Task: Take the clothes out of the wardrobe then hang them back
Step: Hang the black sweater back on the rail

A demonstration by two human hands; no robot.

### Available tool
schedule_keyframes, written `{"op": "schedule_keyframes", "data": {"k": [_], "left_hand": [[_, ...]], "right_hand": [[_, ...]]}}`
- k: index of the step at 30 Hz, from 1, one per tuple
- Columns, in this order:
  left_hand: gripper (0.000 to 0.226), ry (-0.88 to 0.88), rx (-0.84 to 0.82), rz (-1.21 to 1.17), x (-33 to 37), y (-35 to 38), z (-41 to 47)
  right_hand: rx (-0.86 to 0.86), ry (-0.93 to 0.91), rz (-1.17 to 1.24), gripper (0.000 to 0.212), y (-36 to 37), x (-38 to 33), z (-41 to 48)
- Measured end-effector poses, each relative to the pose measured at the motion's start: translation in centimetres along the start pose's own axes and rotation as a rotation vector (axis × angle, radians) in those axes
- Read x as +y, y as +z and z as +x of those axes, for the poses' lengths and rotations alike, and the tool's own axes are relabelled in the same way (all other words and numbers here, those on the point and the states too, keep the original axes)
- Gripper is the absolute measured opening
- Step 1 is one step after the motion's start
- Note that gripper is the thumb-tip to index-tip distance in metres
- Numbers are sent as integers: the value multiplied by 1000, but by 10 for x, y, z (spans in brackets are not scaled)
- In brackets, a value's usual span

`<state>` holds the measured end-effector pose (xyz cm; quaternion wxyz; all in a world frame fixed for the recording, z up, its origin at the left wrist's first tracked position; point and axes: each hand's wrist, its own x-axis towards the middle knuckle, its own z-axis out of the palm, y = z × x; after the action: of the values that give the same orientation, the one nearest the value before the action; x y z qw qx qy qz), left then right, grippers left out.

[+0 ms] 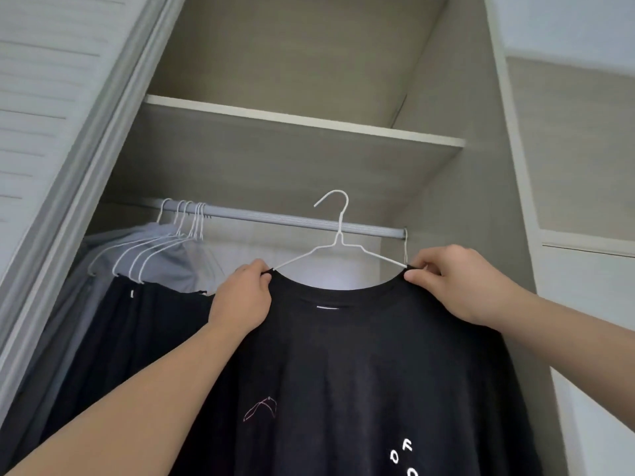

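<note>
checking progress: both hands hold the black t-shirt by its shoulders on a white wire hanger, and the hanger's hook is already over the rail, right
Not quite. In the head view the white wire hanger has its hook in the air in front of the rail, not over it. The rest holds: the left hand and right hand pinch the black t-shirt at its shoulders.

Soft, even daylight; sharp focus, wide-angle slant at edges.

The rail [292, 219] is bare along its middle and right stretch, with open room above it up to the shelf [302, 123]. At the rail's left end, bunched white hangers [185, 228] and grey clothes [165, 259] block passage. The wardrobe wall [481, 201] closes its right end.
</note>
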<state>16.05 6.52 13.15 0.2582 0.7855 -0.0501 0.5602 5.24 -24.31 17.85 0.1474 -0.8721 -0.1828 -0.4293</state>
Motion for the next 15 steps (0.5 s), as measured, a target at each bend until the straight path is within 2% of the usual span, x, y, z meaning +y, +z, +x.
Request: {"op": "schedule_keyframes", "data": {"k": [3, 10, 15], "left_hand": [[15, 9, 6, -20, -4, 29, 29], [18, -12, -40, -142, -29, 100, 83], [17, -46, -21, -290, -37, 139, 122]], "right_hand": [[4, 33, 2, 13, 1, 1, 17], [-83, 160, -33, 29, 22, -7, 45], [-28, 233, -22, 30, 60, -21, 83]]}}
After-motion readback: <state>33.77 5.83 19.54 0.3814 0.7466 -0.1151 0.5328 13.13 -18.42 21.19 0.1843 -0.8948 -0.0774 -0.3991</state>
